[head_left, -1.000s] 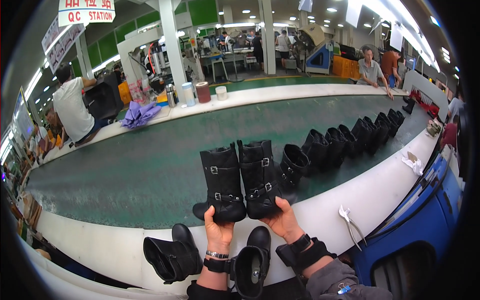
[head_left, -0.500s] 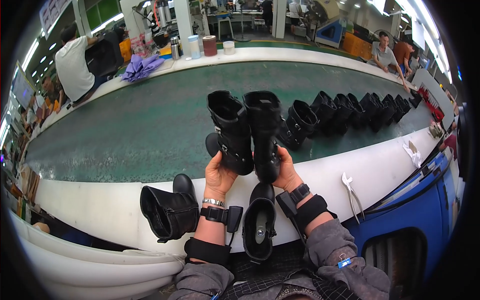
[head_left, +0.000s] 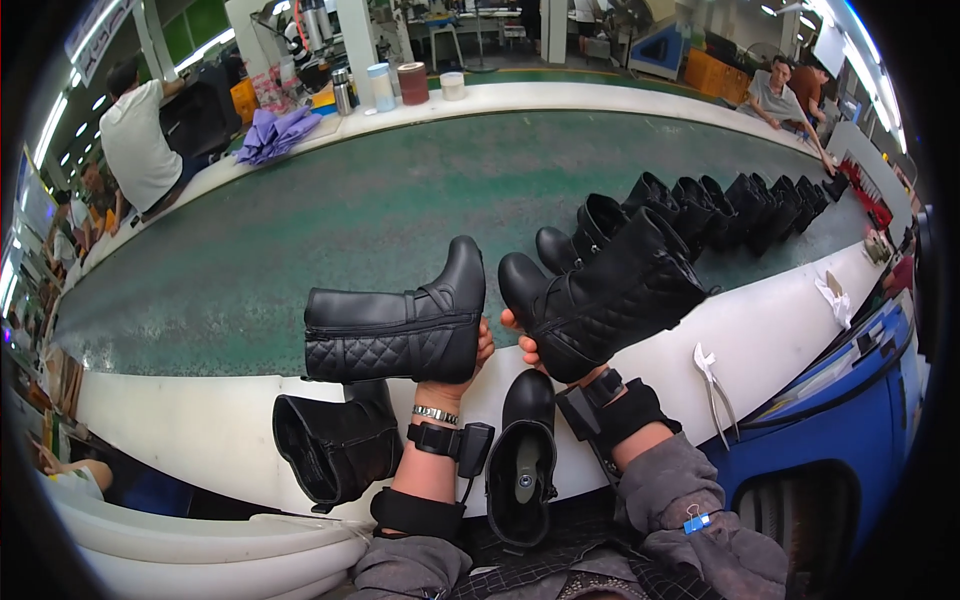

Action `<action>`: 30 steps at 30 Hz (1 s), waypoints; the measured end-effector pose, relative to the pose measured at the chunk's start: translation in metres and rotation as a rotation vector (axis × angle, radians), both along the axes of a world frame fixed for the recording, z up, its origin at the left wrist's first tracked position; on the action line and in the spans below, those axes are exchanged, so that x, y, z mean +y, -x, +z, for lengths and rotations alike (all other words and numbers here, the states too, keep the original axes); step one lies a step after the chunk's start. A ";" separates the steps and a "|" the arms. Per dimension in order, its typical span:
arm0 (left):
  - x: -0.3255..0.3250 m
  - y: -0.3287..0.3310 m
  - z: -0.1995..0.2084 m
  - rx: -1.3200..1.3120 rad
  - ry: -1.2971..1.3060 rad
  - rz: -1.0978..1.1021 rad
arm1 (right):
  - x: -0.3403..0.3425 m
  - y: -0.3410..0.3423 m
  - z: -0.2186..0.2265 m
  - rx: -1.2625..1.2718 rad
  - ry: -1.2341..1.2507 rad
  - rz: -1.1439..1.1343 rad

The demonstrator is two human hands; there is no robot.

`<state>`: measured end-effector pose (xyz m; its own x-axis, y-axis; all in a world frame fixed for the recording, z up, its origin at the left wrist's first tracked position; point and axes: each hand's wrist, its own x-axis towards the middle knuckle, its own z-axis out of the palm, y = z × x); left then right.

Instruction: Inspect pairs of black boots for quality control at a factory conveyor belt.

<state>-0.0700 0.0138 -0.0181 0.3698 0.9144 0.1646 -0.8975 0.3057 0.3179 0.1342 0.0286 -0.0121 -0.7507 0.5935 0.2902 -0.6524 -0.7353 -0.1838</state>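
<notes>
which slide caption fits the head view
Left hand holds one black boot, right hand another boot; more boots stand in a row.

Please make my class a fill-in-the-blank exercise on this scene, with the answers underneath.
1. The left hand and right hand each hold a black ____.
2. The silver bracelet is worn on the person's ____ side.
3. The pliers lie on a counter coloured ____.
4. The fabric bundle on the far ledge is coloured ____.

Answers: boot; left; white; purple.
</notes>
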 end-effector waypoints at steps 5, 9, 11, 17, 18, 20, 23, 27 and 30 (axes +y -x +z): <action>-0.012 -0.013 0.014 0.015 -0.008 -0.044 | -0.008 -0.011 -0.002 -0.015 0.023 0.043; -0.018 -0.023 0.017 -0.014 0.036 -0.052 | -0.014 -0.004 -0.011 -0.058 0.014 -0.054; -0.019 -0.025 0.017 0.003 0.028 -0.060 | -0.016 0.001 -0.014 -0.096 0.007 -0.134; -0.019 -0.025 0.017 -0.034 -0.019 -0.076 | -0.014 0.008 -0.012 -0.132 -0.096 -0.184; -0.019 -0.026 0.017 -0.023 0.003 -0.062 | -0.014 0.009 -0.011 -0.122 -0.082 -0.189; -0.020 -0.026 0.016 0.012 -0.034 -0.052 | -0.014 0.010 -0.010 -0.108 -0.052 -0.187; -0.017 -0.023 0.011 0.022 0.030 -0.035 | -0.012 0.005 -0.009 -0.111 -0.018 -0.158; -0.001 -0.005 -0.003 -0.069 0.306 0.153 | 0.017 0.010 -0.001 -0.299 -0.106 -0.235; 0.020 0.017 -0.013 0.116 0.155 0.435 | 0.054 0.041 0.012 -0.526 -0.009 -0.395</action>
<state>-0.0866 0.0334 -0.0315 -0.0455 0.9989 -0.0060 -0.9139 -0.0392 0.4041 0.0937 0.0828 0.0000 -0.5200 0.8527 -0.0498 -0.6941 -0.4558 -0.5573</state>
